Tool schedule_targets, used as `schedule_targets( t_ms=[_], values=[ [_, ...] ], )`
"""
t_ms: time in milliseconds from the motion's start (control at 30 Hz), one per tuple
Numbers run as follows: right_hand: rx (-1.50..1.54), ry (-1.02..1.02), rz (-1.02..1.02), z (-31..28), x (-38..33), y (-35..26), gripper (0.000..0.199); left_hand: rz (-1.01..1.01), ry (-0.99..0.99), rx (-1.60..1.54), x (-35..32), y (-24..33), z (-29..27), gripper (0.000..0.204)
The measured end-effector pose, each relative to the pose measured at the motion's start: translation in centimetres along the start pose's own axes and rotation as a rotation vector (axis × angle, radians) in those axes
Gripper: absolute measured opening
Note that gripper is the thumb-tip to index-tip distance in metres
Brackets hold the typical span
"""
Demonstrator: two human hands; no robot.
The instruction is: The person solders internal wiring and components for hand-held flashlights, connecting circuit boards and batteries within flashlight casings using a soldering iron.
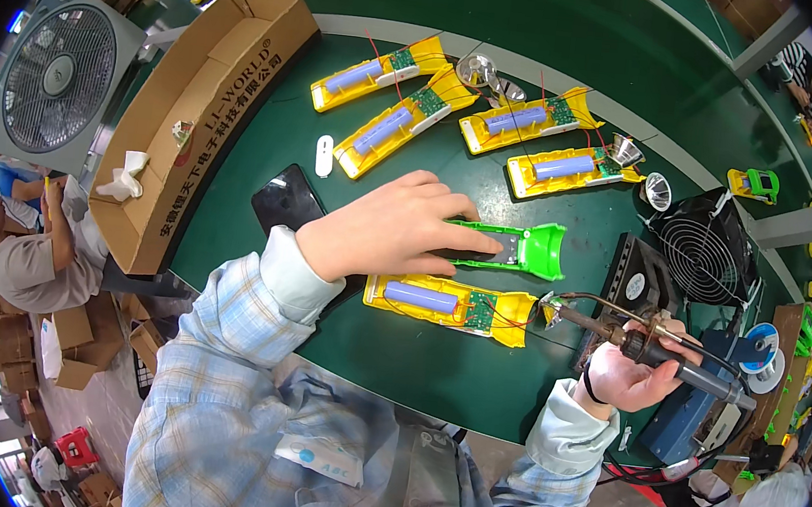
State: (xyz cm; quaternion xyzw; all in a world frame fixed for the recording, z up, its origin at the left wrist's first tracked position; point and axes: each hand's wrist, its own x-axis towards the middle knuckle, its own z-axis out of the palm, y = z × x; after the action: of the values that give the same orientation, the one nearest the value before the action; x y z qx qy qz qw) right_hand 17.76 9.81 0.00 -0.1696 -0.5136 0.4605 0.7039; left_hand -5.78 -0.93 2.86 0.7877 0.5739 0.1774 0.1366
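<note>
- Our right hand [623, 370] wraps the iron [606, 328], fingers curled round its handle. Tip points left, likely so our palm sits well back from heat.
- Tip is at the yellow shell's [460, 311] right end. Can't tell if it touches anything.
- Our left hand [394, 228] is palm down, fingers spread over the green shell [543, 251], probably steadying it. Can't tell if thumb and finger pinch.
- Yellow shell lies open side up, just nearer us than the green; presumably keeps cell [421, 298] and board [481, 311] reachable.
- Glossy moulded plastic shells, smooth lilac cylinder cell, flat board, metal iron barrel.
- Further out: four yellow shells [455, 90] behind, round-grilled fan [708, 256] right, creased cardboard carton [209, 99] left, smooth green bench [432, 380].
</note>
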Motion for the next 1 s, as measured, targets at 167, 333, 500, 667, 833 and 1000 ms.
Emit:
schedule_targets(
  t_ms=[167,333,500,667,833,1000],
  values=[
    [-0.043,0.003,0.014,0.2,0.1,0.3,0.029,0.046,0.074,-0.064,-0.2,-0.7,0.1,0.037],
    [-0.043,-0.011,0.007,0.2,0.1,0.4,0.028,-0.007,0.330,-0.109,1.6,1.9,1.4,0.018],
    [-0.042,-0.025,0.000,-0.2,0.1,0.6,0.029,-0.067,0.289,-0.233,2.9,3.1,4.3,0.014],
    [-0.036,-0.016,-0.028,-0.2,0.0,0.8,0.029,-0.043,0.223,-0.372,2.5,2.6,4.3,0.015],
    [-0.079,-0.053,-0.016,-0.2,-0.1,0.8,0.029,-0.010,0.199,-0.416,2.0,2.7,4.6,0.012],
    [-0.105,-0.045,0.032,0.1,-0.4,0.9,0.030,-0.109,0.403,-0.298,1.1,2.6,4.0,0.010]
  ],
)
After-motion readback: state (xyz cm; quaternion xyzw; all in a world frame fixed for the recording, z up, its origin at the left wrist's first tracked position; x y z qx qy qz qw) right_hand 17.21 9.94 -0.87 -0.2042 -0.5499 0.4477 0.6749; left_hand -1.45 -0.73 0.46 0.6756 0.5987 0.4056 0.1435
